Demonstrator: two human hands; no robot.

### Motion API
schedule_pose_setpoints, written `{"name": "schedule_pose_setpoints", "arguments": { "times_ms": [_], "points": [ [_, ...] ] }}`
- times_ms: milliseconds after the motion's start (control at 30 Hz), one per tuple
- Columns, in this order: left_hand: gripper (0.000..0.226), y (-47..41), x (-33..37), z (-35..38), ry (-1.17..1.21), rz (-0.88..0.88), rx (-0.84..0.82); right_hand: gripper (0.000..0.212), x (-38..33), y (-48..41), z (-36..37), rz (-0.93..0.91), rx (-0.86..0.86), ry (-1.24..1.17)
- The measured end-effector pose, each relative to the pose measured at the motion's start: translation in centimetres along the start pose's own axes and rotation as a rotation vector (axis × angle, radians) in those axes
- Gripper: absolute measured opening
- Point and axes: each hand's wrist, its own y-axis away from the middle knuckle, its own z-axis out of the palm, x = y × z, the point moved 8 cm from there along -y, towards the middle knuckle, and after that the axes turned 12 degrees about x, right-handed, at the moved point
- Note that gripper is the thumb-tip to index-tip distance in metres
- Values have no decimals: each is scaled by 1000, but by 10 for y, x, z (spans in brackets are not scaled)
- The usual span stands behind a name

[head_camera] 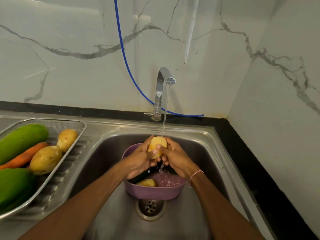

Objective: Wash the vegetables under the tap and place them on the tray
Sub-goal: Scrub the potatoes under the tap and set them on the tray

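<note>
Here, the left hand [140,160] and right hand [174,157] both wrap their fingers round a pale yellow oval potato [158,144], directly beneath the chrome tap [162,84], its long axis running away from the person. The steel mesh tray [81,123] lies left of the tap, nearer the left hand.

- Dim, flat indoor light with a greenish cast.
- Pale glare streaks on wall tiles [191,32] and tap [160,90].
- Wide-angle bowing at the edges, sharp in the centre.

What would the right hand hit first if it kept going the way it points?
The right hand grips the potato, so that comes first; just past it, probably the left hand, though depth is unclear.
</note>
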Motion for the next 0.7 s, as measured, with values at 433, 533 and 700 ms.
{"name": "schedule_pose_setpoints", "arguments": {
  "times_ms": [433, 533, 700],
  "points": [
    [65, 4, 0, 3, -273, 92, 202, 33, -3, 6, -9, 13, 213, 145],
    [63, 2, -3, -21, -176, 28, 361, 24, -2, 12, 18, 49, -52, -52],
    [34, 2, 2, 3, 3, 0, 145, 18, -6, 7, 5, -12, 129, 31]
  ]
}}
